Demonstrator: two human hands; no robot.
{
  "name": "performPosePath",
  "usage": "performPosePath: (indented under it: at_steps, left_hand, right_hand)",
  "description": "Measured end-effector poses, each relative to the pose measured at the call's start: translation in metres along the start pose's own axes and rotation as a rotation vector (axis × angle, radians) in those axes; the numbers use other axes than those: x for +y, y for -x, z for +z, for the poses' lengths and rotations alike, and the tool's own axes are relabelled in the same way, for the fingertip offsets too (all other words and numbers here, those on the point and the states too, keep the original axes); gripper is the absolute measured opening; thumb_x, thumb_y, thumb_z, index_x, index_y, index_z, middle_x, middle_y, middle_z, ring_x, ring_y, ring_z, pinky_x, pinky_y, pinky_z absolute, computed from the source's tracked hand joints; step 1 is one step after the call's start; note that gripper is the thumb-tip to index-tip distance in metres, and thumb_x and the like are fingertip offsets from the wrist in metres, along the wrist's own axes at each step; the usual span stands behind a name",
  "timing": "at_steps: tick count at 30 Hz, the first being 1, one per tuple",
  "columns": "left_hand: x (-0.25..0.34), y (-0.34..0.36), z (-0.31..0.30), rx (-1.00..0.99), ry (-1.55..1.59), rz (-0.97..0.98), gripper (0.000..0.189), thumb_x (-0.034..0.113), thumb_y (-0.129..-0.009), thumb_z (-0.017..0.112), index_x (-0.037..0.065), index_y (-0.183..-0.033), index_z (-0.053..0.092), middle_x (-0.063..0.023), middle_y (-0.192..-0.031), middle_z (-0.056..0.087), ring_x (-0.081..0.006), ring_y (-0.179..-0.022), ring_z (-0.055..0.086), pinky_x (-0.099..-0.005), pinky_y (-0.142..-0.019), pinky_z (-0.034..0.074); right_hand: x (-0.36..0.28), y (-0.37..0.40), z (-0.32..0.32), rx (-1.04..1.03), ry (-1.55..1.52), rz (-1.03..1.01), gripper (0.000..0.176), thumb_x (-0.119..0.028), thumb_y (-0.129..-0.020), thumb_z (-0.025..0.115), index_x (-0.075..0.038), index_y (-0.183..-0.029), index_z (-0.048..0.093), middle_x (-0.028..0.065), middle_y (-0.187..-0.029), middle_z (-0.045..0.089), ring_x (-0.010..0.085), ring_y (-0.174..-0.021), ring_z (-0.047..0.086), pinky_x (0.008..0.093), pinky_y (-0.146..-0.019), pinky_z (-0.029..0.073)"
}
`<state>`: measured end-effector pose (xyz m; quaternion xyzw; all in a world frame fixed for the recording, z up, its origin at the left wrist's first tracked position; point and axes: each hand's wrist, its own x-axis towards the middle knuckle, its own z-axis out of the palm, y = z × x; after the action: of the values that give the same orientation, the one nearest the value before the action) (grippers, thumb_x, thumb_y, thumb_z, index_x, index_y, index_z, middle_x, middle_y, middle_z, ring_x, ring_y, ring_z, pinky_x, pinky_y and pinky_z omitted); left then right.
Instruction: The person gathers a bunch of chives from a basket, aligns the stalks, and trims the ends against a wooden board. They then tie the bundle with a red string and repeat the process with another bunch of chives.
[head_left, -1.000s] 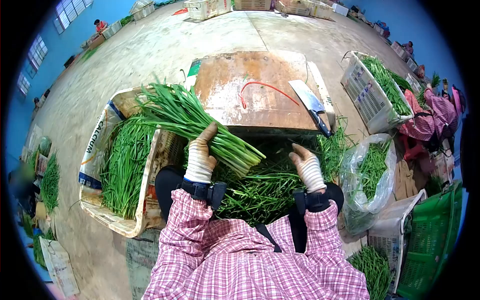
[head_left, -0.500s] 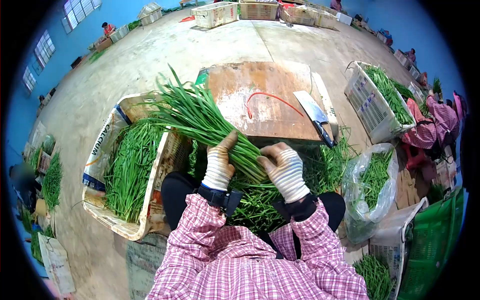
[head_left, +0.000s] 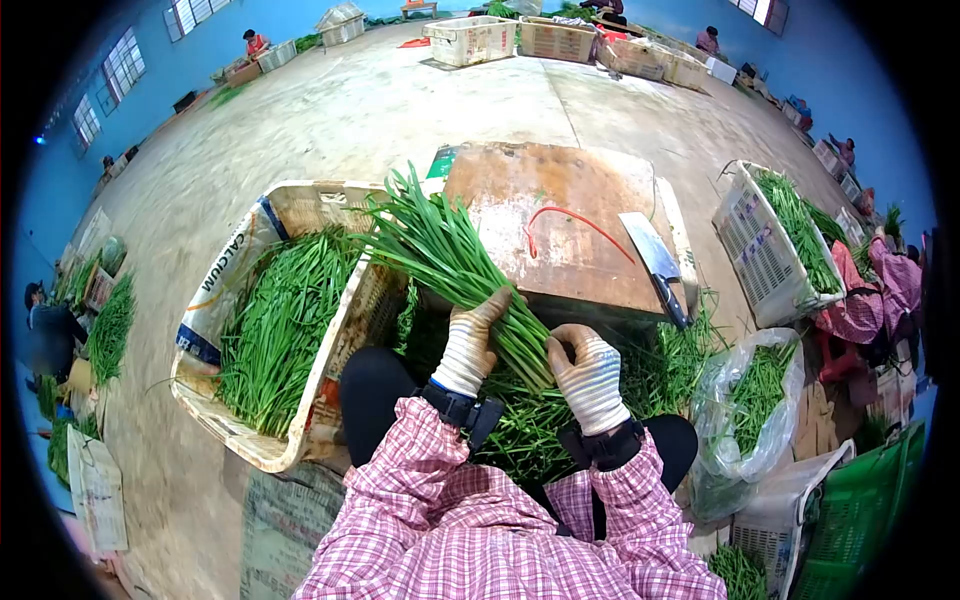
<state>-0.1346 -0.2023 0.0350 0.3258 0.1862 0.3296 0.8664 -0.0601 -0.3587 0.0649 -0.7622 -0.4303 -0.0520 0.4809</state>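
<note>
A bunch of garlic chives [head_left: 450, 250] slants over my lap, leaves toward the upper left and pale stems toward me. My left hand [head_left: 472, 340], in a striped knit glove, is closed around its lower part. At the right edge of the stem ends, my gloved right hand [head_left: 588, 375] has its thumb and fingertips pinched on the chives; exactly which stems they grip is hidden. Beyond the bunch stands a worn wooden board [head_left: 560, 210], bearing a red cord [head_left: 585, 220] and a cleaver [head_left: 655, 265]. Loose chives [head_left: 520, 430] lie below my hands.
On my left is a crate [head_left: 310, 420] full of chives, lined with a printed sack. A clear plastic bag [head_left: 780, 400] of greens sits at right, near a white crate [head_left: 750, 240] and a green crate [head_left: 865, 520]. Other people work along the walls.
The view has tilted up and shifted, so the scene sits lower and further right. My left hand still grips the bunch; my right hand stays at its stem ends, fingers more curled.
</note>
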Motion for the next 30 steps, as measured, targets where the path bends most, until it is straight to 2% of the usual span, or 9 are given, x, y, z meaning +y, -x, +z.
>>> performPosePath:
  at_steps: [5, 7, 9, 12, 13, 16, 20, 24, 30]
  left_hand:
    - [0.010, -0.013, -0.010, 0.152, 0.156, -0.017, 0.023, 0.014, -0.084, 0.077, 0.008, -0.102, 0.064, -0.0053, -0.091, 0.068, -0.0222, -0.080, 0.066, -0.0415, -0.074, 0.057]
    - [0.030, -0.017, -0.015, 0.186, 0.236, -0.079, 0.019, 0.016, -0.085, 0.076, 0.010, -0.100, 0.066, -0.0052, -0.091, 0.069, -0.0234, -0.079, 0.066, -0.0435, -0.075, 0.057]
    - [0.034, -0.025, -0.018, 0.208, 0.255, -0.026, 0.017, 0.016, -0.085, 0.077, 0.011, -0.098, 0.066, -0.0047, -0.091, 0.069, -0.0241, -0.082, 0.066, -0.0449, -0.080, 0.055]
    - [0.023, -0.029, -0.018, 0.237, 0.259, -0.029, 0.017, 0.015, -0.085, 0.076, 0.012, -0.098, 0.066, -0.0051, -0.093, 0.069, -0.0247, -0.085, 0.065, -0.0447, -0.084, 0.053]
    - [0.020, -0.028, -0.012, 0.255, 0.259, -0.057, 0.017, 0.015, -0.085, 0.076, 0.012, -0.099, 0.066, -0.0053, -0.094, 0.069, -0.0250, -0.086, 0.065, -0.0449, -0.085, 0.053]
    - [0.019, -0.026, -0.005, 0.288, 0.274, -0.111, 0.032, 0.016, -0.083, 0.078, 0.012, -0.111, 0.063, -0.0048, -0.103, 0.066, -0.0259, -0.093, 0.062, -0.0492, -0.088, 0.050]
    - [0.014, -0.032, -0.012, 0.353, 0.309, -0.082, 0.043, 0.016, -0.082, 0.079, 0.011, -0.120, 0.060, -0.0064, -0.112, 0.064, -0.0280, -0.098, 0.060, -0.0506, -0.092, 0.049]
    - [0.004, -0.034, -0.006, 0.388, 0.302, -0.021, 0.046, 0.015, -0.081, 0.080, 0.008, -0.122, 0.060, -0.0070, -0.113, 0.064, -0.0279, -0.099, 0.060, -0.0502, -0.091, 0.049]
    - [-0.004, -0.044, -0.017, 0.394, 0.321, -0.037, 0.041, 0.017, -0.081, 0.080, 0.008, -0.117, 0.061, -0.0081, -0.108, 0.067, -0.0303, -0.094, 0.063, -0.0505, -0.091, 0.049]
  right_hand:
    - [0.036, 0.010, -0.010, 0.018, 0.065, 0.201, 0.007, -0.011, -0.083, 0.067, -0.005, -0.086, 0.065, 0.0168, -0.075, 0.066, 0.0355, -0.071, 0.066, 0.0426, -0.065, 0.052]
    - [0.067, 0.016, -0.025, -0.355, 0.588, 0.338, 0.022, -0.025, -0.084, 0.069, -0.008, -0.096, 0.069, 0.0166, -0.084, 0.069, 0.0359, -0.078, 0.067, 0.0458, -0.071, 0.054]
    - [0.075, 0.022, -0.029, -0.530, 0.670, 0.362, 0.035, -0.035, -0.083, 0.069, -0.010, -0.108, 0.071, 0.0180, -0.103, 0.069, 0.0350, -0.091, 0.067, 0.0458, -0.081, 0.053]
    - [0.047, 0.026, -0.002, -0.350, -0.100, 0.357, 0.072, -0.048, -0.081, 0.069, -0.001, -0.133, 0.053, 0.0234, -0.119, 0.064, 0.0363, -0.109, 0.063, 0.0408, -0.093, 0.050]
    - [0.033, 0.024, 0.006, -0.304, -0.164, 0.253, 0.058, -0.035, -0.083, 0.072, 0.004, -0.124, 0.057, 0.0200, -0.105, 0.069, 0.0271, -0.091, 0.068, 0.0358, -0.080, 0.054]
    - [0.012, 0.018, 0.021, -0.319, -0.885, 0.697, 0.026, -0.005, -0.083, 0.072, 0.004, -0.105, 0.063, 0.0055, -0.082, 0.068, 0.0084, -0.057, 0.058, 0.0229, -0.052, 0.049]
    - [0.044, 0.037, 0.021, -0.208, -0.989, 0.649, 0.035, -0.020, -0.090, 0.067, 0.005, -0.114, 0.061, 0.0090, -0.087, 0.069, 0.0146, -0.069, 0.065, 0.0280, -0.061, 0.053]
    - [0.025, 0.034, 0.038, -0.181, -1.003, 0.738, 0.035, -0.021, -0.085, 0.076, 0.000, -0.111, 0.064, 0.0061, -0.090, 0.070, 0.0111, -0.065, 0.063, 0.0231, -0.060, 0.050]
    - [0.021, 0.033, 0.052, 0.050, -1.196, 0.776, 0.019, -0.012, -0.087, 0.071, 0.001, -0.100, 0.066, 0.0082, -0.087, 0.070, 0.0173, -0.070, 0.068, 0.0314, -0.061, 0.057]
